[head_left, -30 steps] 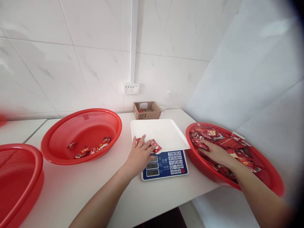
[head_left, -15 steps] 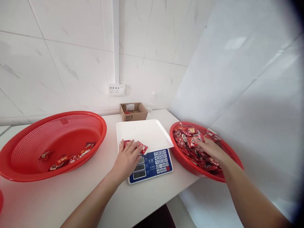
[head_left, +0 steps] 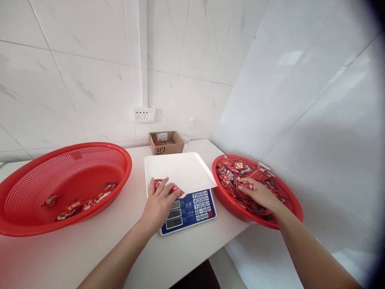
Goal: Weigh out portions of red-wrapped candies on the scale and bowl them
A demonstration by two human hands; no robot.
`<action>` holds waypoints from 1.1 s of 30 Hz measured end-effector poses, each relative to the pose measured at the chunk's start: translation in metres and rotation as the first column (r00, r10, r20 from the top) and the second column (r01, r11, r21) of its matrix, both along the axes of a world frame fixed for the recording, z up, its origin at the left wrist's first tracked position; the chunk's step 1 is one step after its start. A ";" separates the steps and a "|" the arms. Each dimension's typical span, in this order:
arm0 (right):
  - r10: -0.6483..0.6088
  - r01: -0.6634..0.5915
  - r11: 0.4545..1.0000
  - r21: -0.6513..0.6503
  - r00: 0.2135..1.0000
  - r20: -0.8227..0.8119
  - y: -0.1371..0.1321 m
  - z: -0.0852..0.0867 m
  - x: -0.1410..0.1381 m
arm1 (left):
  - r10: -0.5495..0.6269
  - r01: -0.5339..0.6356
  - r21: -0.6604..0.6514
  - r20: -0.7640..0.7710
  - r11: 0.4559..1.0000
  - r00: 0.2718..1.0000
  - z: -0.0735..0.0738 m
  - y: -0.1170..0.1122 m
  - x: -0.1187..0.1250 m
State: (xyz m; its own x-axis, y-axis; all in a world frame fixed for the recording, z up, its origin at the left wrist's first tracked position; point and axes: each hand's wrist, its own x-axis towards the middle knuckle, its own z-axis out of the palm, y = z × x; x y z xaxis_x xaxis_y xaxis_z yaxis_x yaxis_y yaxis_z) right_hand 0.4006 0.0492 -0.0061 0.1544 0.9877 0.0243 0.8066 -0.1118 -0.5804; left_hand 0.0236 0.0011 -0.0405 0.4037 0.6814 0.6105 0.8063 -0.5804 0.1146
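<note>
A white digital scale (head_left: pixel 177 166) with a blue keypad panel stands on the table in front of me. My left hand (head_left: pixel 159 202) lies palm down over its front edge, fingers spread across small red snack packets (head_left: pixel 158 183); the palm hides part of the packets and the display. To the right, my right hand (head_left: pixel 260 194) reaches into a red plastic basket (head_left: pixel 296 200) full of similar packets. Its thumb and fingers are closed around one red packet (head_left: pixel 248 186) at the top of the pile.
A larger red perforated basket (head_left: pixel 90 151) on the left holds several packets along its near side. Behind the scale stand an open cardboard box (head_left: pixel 168 149) and a clear bottle (head_left: pixel 189 130). Tiled walls border the table (head_left: pixel 150 261) at the back and right.
My right hand has shifted slightly lower in the right basket, and the packet at its fingers has turned. My left hand stays over the packets at the scale's front. The view has shifted slightly.
</note>
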 end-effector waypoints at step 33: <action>0.396 -0.246 0.890 0.384 0.834 -0.383 0.011 0.036 -0.199 | 0.417 0.598 -0.107 0.811 0.794 -0.409 0.078 -0.019 -0.027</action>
State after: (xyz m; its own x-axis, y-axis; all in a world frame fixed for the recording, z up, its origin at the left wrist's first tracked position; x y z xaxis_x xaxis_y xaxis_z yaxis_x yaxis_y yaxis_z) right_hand 0.2015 0.0601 0.0303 -0.1026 0.9346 0.3405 0.4143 0.3514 -0.8396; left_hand -0.0039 -0.0181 0.0375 -0.1780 0.9793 -0.0961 -0.7562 -0.0736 0.6502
